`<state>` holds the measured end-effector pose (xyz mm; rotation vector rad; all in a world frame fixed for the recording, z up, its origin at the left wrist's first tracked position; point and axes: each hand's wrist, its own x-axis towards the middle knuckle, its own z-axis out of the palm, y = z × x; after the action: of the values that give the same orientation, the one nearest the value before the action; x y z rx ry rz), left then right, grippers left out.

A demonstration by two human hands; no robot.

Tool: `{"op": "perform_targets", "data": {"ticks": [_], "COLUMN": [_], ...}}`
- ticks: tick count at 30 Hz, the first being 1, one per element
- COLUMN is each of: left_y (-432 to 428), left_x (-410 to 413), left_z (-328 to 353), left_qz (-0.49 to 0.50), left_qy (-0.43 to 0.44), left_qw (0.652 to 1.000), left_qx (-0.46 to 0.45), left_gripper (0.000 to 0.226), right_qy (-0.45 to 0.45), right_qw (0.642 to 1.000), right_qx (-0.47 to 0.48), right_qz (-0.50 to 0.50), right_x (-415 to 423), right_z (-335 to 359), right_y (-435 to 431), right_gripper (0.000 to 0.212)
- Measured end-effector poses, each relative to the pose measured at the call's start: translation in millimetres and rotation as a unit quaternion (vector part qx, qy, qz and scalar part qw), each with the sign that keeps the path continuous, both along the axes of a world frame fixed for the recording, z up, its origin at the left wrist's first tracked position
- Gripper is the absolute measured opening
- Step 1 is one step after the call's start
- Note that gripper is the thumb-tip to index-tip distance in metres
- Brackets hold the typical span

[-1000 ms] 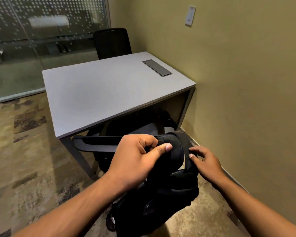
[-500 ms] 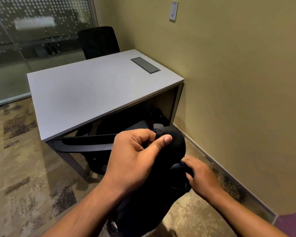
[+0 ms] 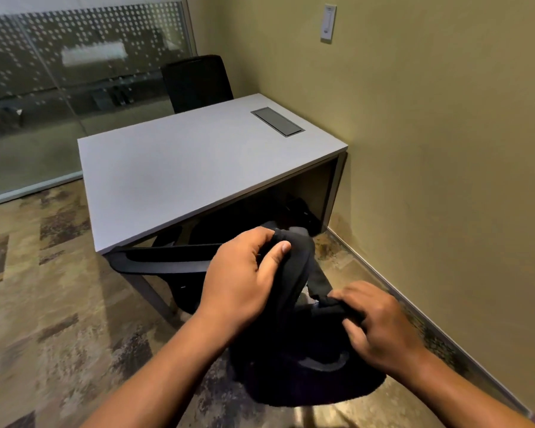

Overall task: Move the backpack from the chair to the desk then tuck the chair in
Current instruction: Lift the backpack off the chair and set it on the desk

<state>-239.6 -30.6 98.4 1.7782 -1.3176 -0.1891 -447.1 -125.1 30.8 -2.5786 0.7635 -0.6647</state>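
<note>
- The desk [image 3: 179, 168] is the biggest thing ahead of me: a grey top running away toward the far glass wall, its right edge close to the green wall, nothing lying on it but a flush dark cable hatch [image 3: 277, 122] at the far right.
- The chair [image 3: 167, 261] I took the bag from sits at the near edge of the desk, its back rail level with the desktop and the seat partly under it already; a second chair [image 3: 196, 81] stands at the far end.
- The backpack [image 3: 294, 356] hangs in front of me, near and low, clear of the seat and over the carpet, not yet on the desk.
- My left hand [image 3: 244, 276] is fisted tight round the top loop of the bag, thumb pressed over the fabric.
- My right hand [image 3: 380, 329] has its fingers curled round a strap lower on the right side.
- I judge I am in the carrying step. Next I need to lift the bag higher than the desktop, swing it forward and to the left, and set it down on the bare grey surface. Then both hands are free to push the chair fully under.
</note>
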Motion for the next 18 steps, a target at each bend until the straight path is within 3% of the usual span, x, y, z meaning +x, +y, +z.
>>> {"op": "perform_targets", "data": {"ticks": [3,5,10,18], "left_y": [-3,6,14,-27], "left_x": [-13,-20,-39,-48], "left_z": [-34,-51,-76,-68], "left_qz": [0.015,-0.011,-0.201,-0.205], "left_qy": [-0.091,-0.076,-0.152,-0.210], "left_qw": [0.989,0.992,0.965,0.956], "left_qx": [0.113,0.102,0.068,-0.014], "left_gripper": [0.059,0.069,0.058,0.045], "right_qy": [-0.015,-0.041,-0.110,-0.141], "right_qw": [1.000,0.997,0.985,0.977], "right_qx": [0.000,0.011,0.017,-0.006], "right_qz": [-0.026,-0.060,-0.132,-0.161], "right_x": [-10,-20,-46,-68], "right_z": [9,15,34,44], "right_y": [3,1,-9,-5], "right_gripper": [0.036,0.035,0.038,0.030]}}
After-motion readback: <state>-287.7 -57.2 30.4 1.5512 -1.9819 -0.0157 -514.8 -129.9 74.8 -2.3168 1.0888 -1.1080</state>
